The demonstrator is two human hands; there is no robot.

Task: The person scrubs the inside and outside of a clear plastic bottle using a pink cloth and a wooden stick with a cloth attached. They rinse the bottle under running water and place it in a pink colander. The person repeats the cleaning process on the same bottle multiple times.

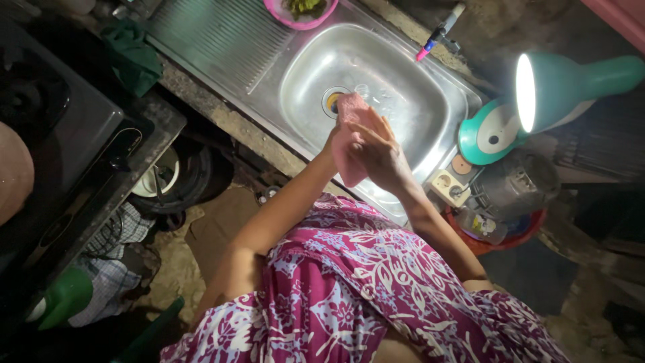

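Both hands share a grip on a pink cloth (349,144) above a stainless steel sink (306,74): the right hand (381,156) lies folded over the cloth's outer side, while the left hand (334,141) is mostly hidden behind the fabric, so its exact hold cannot be made out, though it presses against the cloth. The cloth hangs upright between the palms, over the near side of the basin and just in front of the drain (332,101). A pink bowl (300,13) holding greens sits at the far rim of the sink, beside the ribbed drainboard (215,40). A tap with a pink tip (433,39) points into the basin from the far right. A teal lamp (544,101), lit, stands to the right of the sink, near a white socket block (449,185). The person wears a magenta dress (363,289) with a white leaf print.
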